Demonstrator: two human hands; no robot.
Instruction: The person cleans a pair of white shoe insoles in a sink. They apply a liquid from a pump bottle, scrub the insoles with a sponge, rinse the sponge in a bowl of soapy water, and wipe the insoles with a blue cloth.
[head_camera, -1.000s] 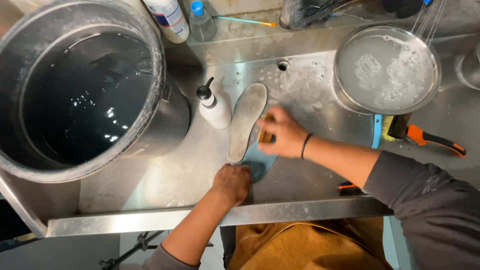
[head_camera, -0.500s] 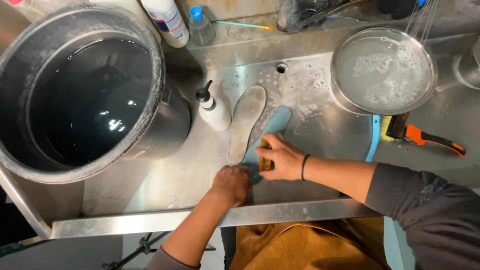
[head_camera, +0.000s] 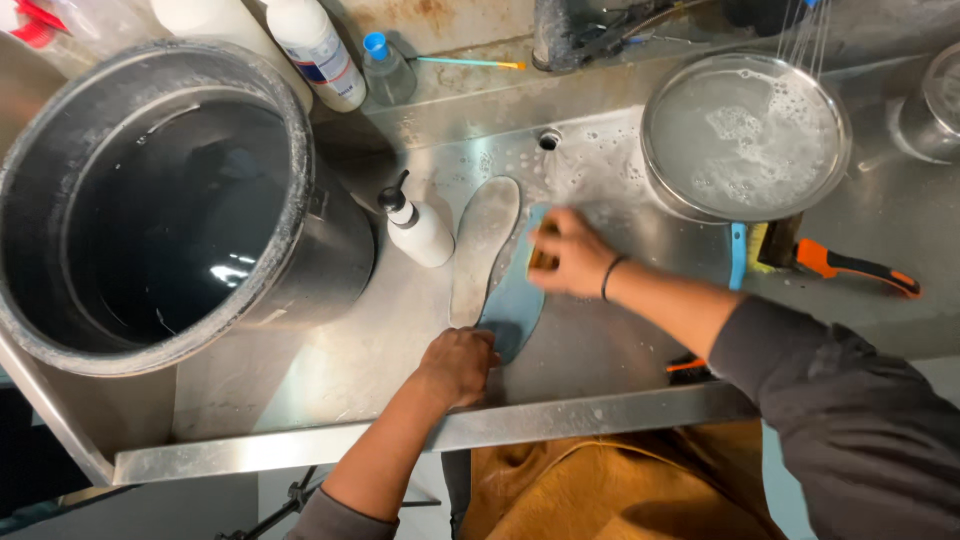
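Observation:
Two shoe insoles lie side by side on the wet steel sink top (head_camera: 380, 370). The grey insole (head_camera: 482, 245) is on the left, the blue insole (head_camera: 512, 300) on the right. My left hand (head_camera: 455, 362) presses down on the near end of the blue insole. My right hand (head_camera: 568, 255) is closed on a small yellowish brush (head_camera: 543, 258) and holds it on the far end of the blue insole. Soap suds speckle the metal around them.
A big dark pot of water (head_camera: 160, 210) fills the left. A white pump bottle (head_camera: 418, 228) stands beside the grey insole. A round steel basin with sudsy water (head_camera: 745, 135) sits at the far right, with an orange-handled brush (head_camera: 830, 262) near it. Bottles (head_camera: 320, 50) line the back edge.
My right hand has slid the brush along the blue insole, toward me and then away to its far end. My left hand has stayed on the near end.

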